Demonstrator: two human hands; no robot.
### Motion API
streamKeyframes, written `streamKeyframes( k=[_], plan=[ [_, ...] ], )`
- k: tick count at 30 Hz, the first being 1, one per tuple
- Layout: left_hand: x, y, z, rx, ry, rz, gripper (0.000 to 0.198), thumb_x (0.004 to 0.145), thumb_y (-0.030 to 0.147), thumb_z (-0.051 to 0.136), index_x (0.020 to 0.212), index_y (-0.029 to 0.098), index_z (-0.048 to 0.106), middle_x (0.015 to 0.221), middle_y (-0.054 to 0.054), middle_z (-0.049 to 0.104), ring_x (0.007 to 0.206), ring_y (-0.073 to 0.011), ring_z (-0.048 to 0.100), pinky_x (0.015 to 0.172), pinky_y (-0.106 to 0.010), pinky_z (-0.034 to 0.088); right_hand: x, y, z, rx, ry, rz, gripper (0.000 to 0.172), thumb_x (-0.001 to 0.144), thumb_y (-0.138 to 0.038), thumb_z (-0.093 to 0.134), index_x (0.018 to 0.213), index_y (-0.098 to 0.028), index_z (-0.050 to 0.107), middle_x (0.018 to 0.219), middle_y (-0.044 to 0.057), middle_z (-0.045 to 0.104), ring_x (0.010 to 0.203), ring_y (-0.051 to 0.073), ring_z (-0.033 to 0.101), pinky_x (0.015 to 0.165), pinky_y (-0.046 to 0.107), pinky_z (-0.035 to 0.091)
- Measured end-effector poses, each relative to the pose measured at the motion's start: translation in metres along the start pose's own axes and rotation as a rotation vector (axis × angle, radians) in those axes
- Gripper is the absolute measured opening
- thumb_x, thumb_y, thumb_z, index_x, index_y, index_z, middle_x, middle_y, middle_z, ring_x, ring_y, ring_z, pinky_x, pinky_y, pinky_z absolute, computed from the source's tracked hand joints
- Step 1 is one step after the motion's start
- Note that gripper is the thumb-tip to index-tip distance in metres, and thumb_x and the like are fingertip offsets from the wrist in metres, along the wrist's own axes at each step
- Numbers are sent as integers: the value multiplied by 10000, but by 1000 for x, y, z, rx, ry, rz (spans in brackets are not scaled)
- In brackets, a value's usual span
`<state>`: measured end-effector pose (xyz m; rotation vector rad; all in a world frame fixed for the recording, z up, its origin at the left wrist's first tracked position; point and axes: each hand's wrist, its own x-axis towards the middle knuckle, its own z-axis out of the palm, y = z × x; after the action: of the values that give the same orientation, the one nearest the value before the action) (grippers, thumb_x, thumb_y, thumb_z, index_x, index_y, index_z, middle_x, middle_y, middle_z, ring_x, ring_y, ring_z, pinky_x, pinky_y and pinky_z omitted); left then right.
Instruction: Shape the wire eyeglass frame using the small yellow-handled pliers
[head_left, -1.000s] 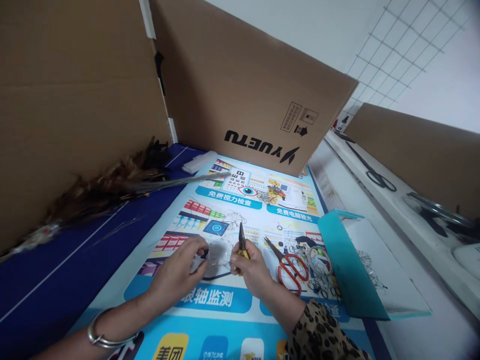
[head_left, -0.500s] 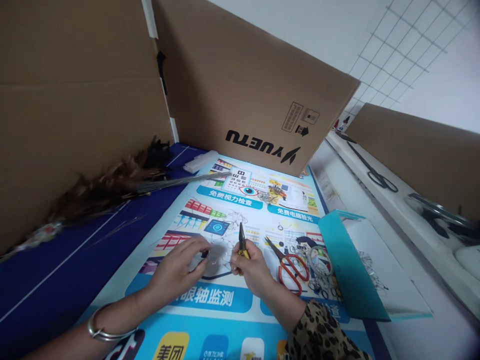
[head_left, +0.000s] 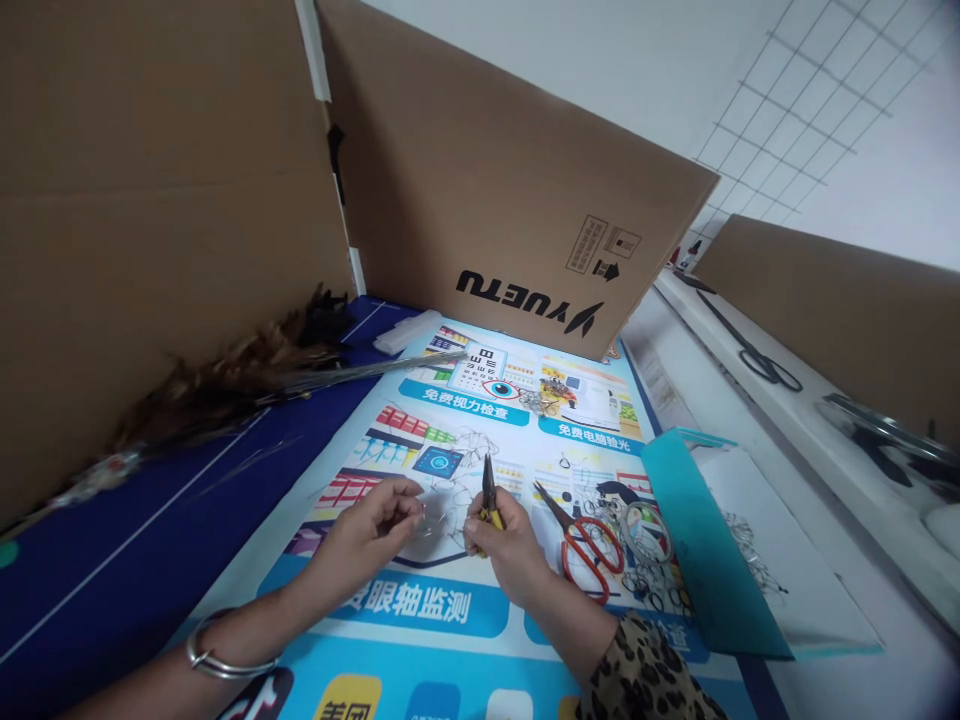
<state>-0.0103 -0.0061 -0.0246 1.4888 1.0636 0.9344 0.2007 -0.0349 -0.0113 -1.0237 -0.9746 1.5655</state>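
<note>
In the middle of the printed sheet, my right hand (head_left: pixel 502 535) is wrapped round yellow-handled pliers (head_left: pixel 489 485), whose dark narrow jaws point up and away. To its left, my left hand (head_left: pixel 379 520) has thumb and fingertips pinched together. A thin piece of wire (head_left: pixel 429 525) shows at those fingertips, too fine to make out fully. Bent wire pieces (head_left: pixel 474 447) lie on the sheet beyond my hands. Right of the pliers rest scissors (head_left: pixel 589 550) with red handles, next to a heap of wire loops and rings (head_left: pixel 651 580).
A teal open folder or box (head_left: pixel 697 560) holding more wire pieces (head_left: pixel 750 550) lies at the right. Brown feathers and long thin wires (head_left: pixel 225 385) lie along the left. Cardboard panels (head_left: pixel 510 190) stand behind. Black scissors (head_left: pixel 757 355) rest on a white surface farther right.
My left thumb and fingers have closed together from a wider gap. The pliers stay in my right hand. The whole view has shifted slightly.
</note>
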Motion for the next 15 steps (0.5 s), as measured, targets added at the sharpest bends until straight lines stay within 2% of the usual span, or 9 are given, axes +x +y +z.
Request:
streamKeyframes(
  k=[6,12,15],
  plan=[
    [-1,1,2,-98,-42,-18,386,888,309,601,1250,207,515,814,20,582,711,-153,570,651,-257,466,-1,-1,0,-5,-7,-9,236,736,-293,729,862,-206,549,616,-61,522,536,105,487,550,243,373],
    [-2,3,4,-99,-77,10,627,883,276,592,1456,252,338,841,14,588,714,-153,579,652,-264,475,-1,-2,0,-4,-17,6,248,729,-300,743,858,-209,552,625,-58,522,546,108,492,556,245,381],
    [-1,1,3,-44,-68,21,539,867,276,600,1386,245,455,858,1,586,745,-161,595,673,-269,493,-1,-2,0,-4,-17,3,251,721,-299,748,852,-208,554,631,-60,518,542,106,489,549,241,378]
  ],
)
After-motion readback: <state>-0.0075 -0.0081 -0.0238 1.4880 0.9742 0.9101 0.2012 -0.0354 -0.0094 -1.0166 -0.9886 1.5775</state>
